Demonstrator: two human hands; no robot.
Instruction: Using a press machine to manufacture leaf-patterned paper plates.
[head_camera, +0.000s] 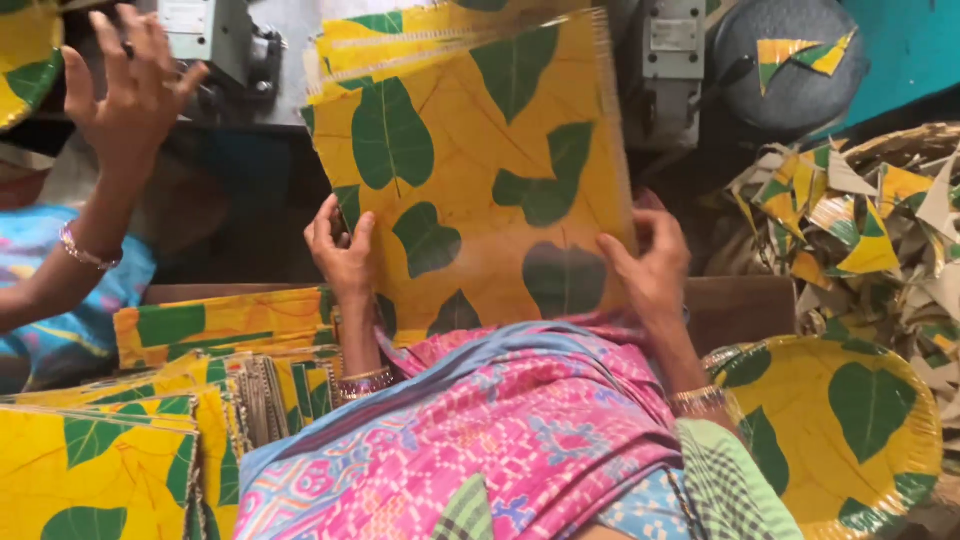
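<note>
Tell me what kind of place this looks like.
Probably a small paper-plate workshop: both hands hold a yellow leaf-printed sheet up toward a grey press machine, a finished plate lies at right, and trimmed scraps are heaped beside it.

Small pale labels (186, 16) on grey machine boxes (672, 70).

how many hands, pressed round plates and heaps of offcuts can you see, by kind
hands: 3, the person's left hand and right hand holding the yellow leaf-print sheet, plus a co-worker's raised hand
pressed round plates: 2, one at lower right, one cut off at top left
heaps of offcuts: 1
total: 6
</note>
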